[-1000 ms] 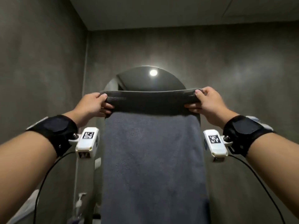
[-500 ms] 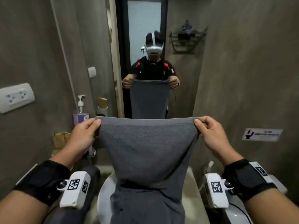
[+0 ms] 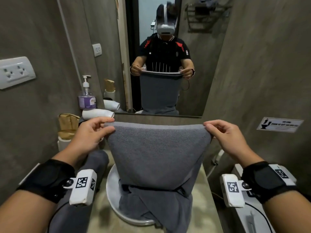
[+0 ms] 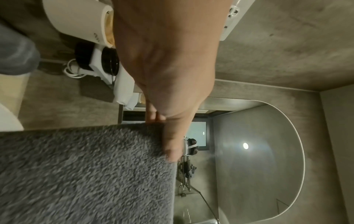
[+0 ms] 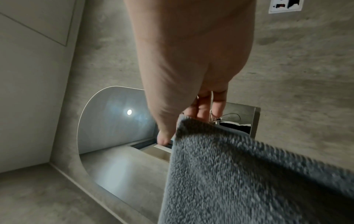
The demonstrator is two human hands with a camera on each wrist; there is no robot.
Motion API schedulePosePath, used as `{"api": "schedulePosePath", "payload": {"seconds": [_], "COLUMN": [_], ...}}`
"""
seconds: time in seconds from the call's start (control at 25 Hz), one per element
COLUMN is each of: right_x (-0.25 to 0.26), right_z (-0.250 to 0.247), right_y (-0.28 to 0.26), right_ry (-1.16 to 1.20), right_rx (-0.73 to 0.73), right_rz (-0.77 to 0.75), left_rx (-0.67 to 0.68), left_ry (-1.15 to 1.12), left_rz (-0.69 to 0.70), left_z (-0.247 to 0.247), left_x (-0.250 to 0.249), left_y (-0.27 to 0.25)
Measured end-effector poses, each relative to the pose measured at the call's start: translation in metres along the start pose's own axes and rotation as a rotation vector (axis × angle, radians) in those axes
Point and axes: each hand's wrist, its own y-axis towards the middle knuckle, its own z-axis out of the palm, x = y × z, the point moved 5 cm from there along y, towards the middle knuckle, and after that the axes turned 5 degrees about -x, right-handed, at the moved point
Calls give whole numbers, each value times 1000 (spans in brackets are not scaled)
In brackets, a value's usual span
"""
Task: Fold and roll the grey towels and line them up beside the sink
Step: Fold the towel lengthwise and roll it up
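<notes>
Above the round white sink [image 3: 111, 195], both hands, left [image 3: 90, 135] and right [image 3: 225, 137], pinch the grey terry towel's [image 3: 158, 153] top corners; its lower end pools in the sink. Keep the edge taut and level when folding.

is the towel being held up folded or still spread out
Spread out, not rolled: the left hand and right hand each pinch a top corner of the towel, which hangs as a flat sheet, its bottom crumpled in the sink.

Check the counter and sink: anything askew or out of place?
Yes: the held grey terry towel's lower end lies crumpled in the round white sink basin instead of hanging clear. Left hand and right hand pinch its top corners level.
</notes>
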Motion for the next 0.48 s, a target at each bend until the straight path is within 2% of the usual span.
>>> {"api": "schedulePosePath", "payload": {"seconds": [0.08, 0.16, 0.28, 0.4, 0.48], "right_x": [1, 1, 4, 4, 1], "right_z": [-1, 0, 0, -3, -3], "right_y": [-1, -2, -3, -2, 0], "right_ry": [-70, -201, -378, -445, -437], "right_rx": [125, 219, 231, 216, 202], "right_rz": [29, 32, -61, -146, -168], "left_rx": [69, 85, 73, 88, 113], "left_ry": [91, 278, 539, 613, 555], "left_rz": [-27, -14, 100, 217, 201], "left_z": [0, 0, -1, -7, -10], "left_x": [-5, -10, -21, -22, -15], "left_y": [-1, 1, 3, 5, 7]}}
